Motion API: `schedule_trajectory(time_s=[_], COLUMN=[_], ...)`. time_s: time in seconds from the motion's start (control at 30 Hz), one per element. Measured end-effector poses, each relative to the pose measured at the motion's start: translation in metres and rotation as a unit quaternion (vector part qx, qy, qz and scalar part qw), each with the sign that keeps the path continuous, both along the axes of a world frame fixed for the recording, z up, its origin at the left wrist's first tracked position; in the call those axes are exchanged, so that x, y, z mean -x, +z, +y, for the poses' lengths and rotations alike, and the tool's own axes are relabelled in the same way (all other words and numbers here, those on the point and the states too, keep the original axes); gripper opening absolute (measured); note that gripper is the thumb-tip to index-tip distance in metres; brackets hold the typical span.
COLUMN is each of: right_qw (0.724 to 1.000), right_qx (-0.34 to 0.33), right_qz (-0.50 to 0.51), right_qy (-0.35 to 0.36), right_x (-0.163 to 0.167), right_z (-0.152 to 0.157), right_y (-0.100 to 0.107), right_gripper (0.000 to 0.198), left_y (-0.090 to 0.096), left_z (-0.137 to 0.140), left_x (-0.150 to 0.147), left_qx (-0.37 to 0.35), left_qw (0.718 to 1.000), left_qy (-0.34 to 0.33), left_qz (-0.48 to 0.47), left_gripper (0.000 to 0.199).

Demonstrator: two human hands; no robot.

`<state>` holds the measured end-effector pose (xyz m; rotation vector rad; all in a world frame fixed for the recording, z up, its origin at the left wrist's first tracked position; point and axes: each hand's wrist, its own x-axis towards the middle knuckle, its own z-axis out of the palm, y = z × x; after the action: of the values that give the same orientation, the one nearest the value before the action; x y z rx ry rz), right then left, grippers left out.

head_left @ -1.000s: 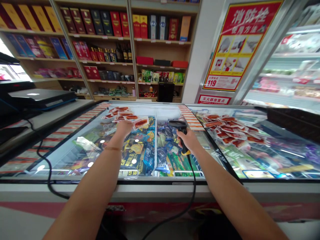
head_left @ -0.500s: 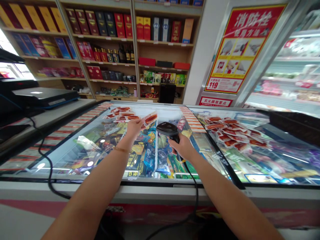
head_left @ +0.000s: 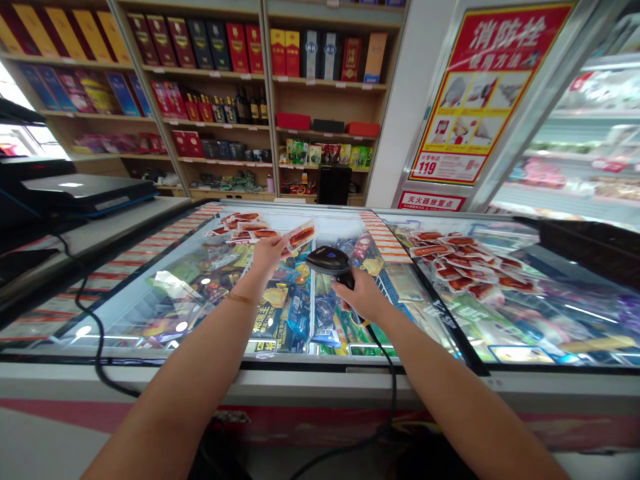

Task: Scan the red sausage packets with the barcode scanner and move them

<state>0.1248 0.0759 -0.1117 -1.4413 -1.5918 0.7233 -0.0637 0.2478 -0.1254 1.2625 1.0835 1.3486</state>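
Held by its near end, a packaged sausage [head_left: 302, 235] sticks out to the right from my left hand [head_left: 270, 255], above the freezer's glass. My right hand [head_left: 364, 293] is wrapped round the handle of a black barcode scanner [head_left: 330, 260], whose head points left toward the packet, a small gap apart. A blue light shows on top of the scanner, and its cable [head_left: 387, 360] hangs down over the freezer's front edge. Behind my left hand lies a small group of similar packaged sausages [head_left: 245, 228]. A larger pile of sausage packets [head_left: 465, 263] rests on the glass at the right.
Under the glass of the chest freezer [head_left: 300, 379] are many bagged frozen foods. At the left stand a flat-topped device [head_left: 90, 190] and a loose black cable [head_left: 100, 347]. A dark tray-like object [head_left: 590, 253] sits far right. Shelves [head_left: 210, 123] of boxes and bottles line the back.
The scanner in my right hand has shifted slightly left, toward the packet, and a blue light now shows on it. My left hand and the sausage have hardly moved.
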Motion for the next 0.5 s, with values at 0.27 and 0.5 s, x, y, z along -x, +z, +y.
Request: schedule_trajectory(time_s=[0.27, 0.5], right_qw=[0.999, 0.985], right_qx=[0.006, -0.007], right_qz=[0.021, 0.114], right_qy=[-0.027, -0.127], right_x=[-0.004, -0.05], right_z=[0.002, 0.013], right_y=[0.0, 0.009], right_gripper=[0.014, 0.013], left_y=[-0.001, -0.017], left_z=[-0.006, -0.008], left_x=[-0.003, -0.029], left_qx=[0.021, 0.03], left_qw=[1.0, 0.997], left_qy=[-0.001, -0.032], left_qz=[0.02, 0.064], left_gripper=[0.009, 0.011])
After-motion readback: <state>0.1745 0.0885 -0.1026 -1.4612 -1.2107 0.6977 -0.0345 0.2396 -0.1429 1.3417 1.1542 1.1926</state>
